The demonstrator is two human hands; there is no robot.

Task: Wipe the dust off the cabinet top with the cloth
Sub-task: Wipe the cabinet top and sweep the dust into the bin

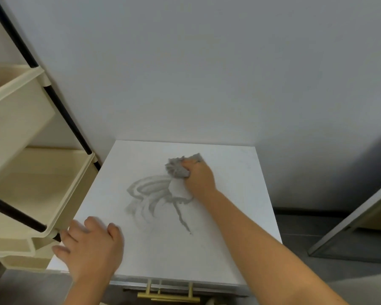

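The white cabinet top (229, 216) fills the lower middle of the view. Grey smeared streaks of dust (150, 194) curve across its centre. My right hand (199, 177) grips a bunched grey cloth (176, 167) and presses it on the top, just beyond the streaks toward the back. My left hand (90, 247) rests flat on the front left corner of the top, fingers spread over the left edge.
A cream tiered shelf rack (31, 183) with black posts stands tight against the cabinet's left side. The grey wall (207, 73) runs behind. Gold drawer handles (169, 297) show below the front edge. A door frame (350, 221) stands at the right.
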